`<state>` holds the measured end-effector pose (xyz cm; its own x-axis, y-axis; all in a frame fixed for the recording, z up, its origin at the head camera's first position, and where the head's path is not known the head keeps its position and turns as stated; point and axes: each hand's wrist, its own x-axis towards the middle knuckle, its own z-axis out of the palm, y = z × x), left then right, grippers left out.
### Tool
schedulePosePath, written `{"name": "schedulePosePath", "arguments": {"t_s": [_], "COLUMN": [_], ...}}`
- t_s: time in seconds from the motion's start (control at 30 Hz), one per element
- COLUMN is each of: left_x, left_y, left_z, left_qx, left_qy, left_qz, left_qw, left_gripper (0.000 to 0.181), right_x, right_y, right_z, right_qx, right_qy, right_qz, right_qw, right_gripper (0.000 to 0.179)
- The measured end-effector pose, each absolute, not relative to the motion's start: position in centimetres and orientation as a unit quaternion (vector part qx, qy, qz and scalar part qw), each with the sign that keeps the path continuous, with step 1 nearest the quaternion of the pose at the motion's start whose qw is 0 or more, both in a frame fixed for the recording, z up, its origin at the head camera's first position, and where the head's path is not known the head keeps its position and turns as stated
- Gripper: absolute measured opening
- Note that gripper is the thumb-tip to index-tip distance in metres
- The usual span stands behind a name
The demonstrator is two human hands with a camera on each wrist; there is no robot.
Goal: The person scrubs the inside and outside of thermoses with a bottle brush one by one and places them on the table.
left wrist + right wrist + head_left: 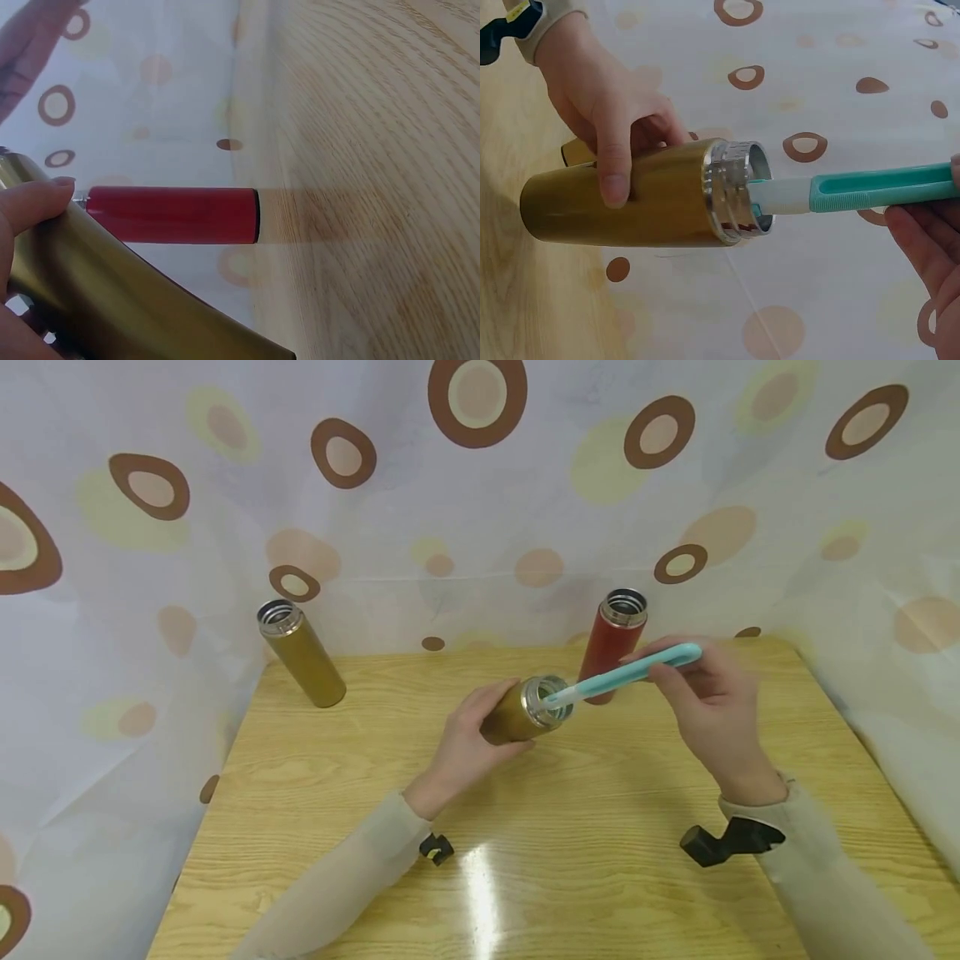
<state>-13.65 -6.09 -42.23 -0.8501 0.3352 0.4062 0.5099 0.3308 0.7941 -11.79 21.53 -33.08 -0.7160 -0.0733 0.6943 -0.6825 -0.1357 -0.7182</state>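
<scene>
My left hand [467, 737] grips a gold vacuum flask [656, 199], lidless and tilted with its steel mouth towards the right. Between the thumb and fingers of my right hand [712, 714] is the teal handle of a bottle brush [630, 673]. Its pale neck enters the flask's mouth, and the brush head is mostly hidden inside. A red flask [609, 647] stands upright just behind the right hand, also lidless. In the left wrist view, the gold flask's body fills the lower left, with the red flask [172, 214] beyond it.
Another lidless gold flask [309, 662] stands at the table's back left. The wooden table [360, 860] meets a patterned sheet [450, 518] hanging at the back and sides. Both wrists carry black camera mounts [731, 842].
</scene>
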Motion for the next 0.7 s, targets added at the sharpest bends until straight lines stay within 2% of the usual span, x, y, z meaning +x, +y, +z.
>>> {"name": "schedulePosePath", "arguments": {"t_s": [0.2, 0.33, 0.5, 0.7], "left_x": [-13.5, -13.2, -13.1, -13.1], "left_y": [-5.9, -5.9, -6.1, -6.6], "left_z": [-42.0, -41.8, -41.8, -42.0], "left_qx": [-0.26, -0.257, -0.254, -0.259], "left_qy": [-0.815, -0.821, -0.827, -0.826], "left_qz": [-0.511, -0.503, -0.497, -0.495], "left_qw": [0.089, 0.084, 0.071, 0.068], "left_gripper": [0.081, 0.083, 0.085, 0.088], "right_x": [-11.4, -11.5, -11.5, -11.6], "right_y": [20.7, 20.6, 21.0, 22.1], "right_z": [-34.0, -34.3, -33.9, -32.9], "right_qx": [0.288, 0.269, 0.245, 0.223], "right_qy": [-0.672, -0.681, -0.674, -0.637], "right_qz": [0.665, 0.667, 0.685, 0.72], "right_qw": [0.154, 0.135, 0.128, 0.159], "right_gripper": [0.019, 0.019, 0.018, 0.02]}}
